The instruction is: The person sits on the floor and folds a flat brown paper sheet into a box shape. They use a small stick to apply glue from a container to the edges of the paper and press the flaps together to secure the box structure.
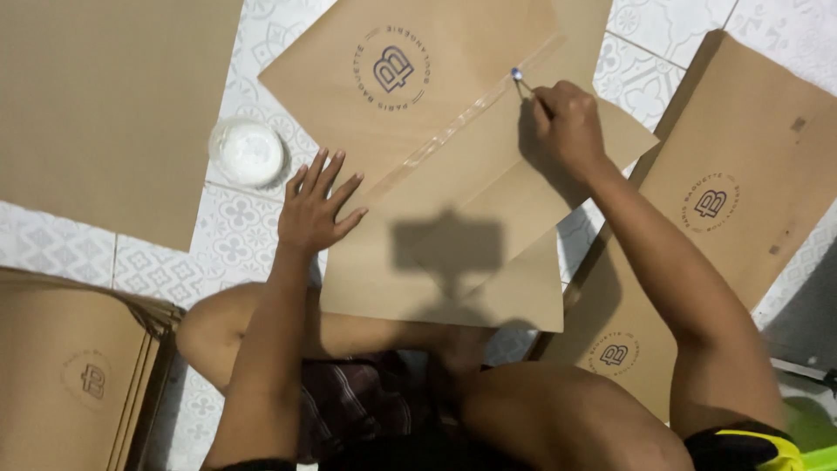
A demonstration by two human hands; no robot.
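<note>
A brown paper sheet [453,201] with a round printed mark lies on the tiled floor in front of my crossed legs. A shiny wet line of glue [453,131] runs diagonally along one of its folds. My left hand [316,205] rests flat on the sheet's left edge, fingers spread. My right hand [567,126] is closed around a small glue brush [520,81], whose tip touches the upper end of the glue line.
A round white glue pot [249,153] stands on the floor just left of the sheet. More brown sheets lie around: a large plain one [105,105] at top left, a stack [70,375] at bottom left, printed ones [741,183] on the right.
</note>
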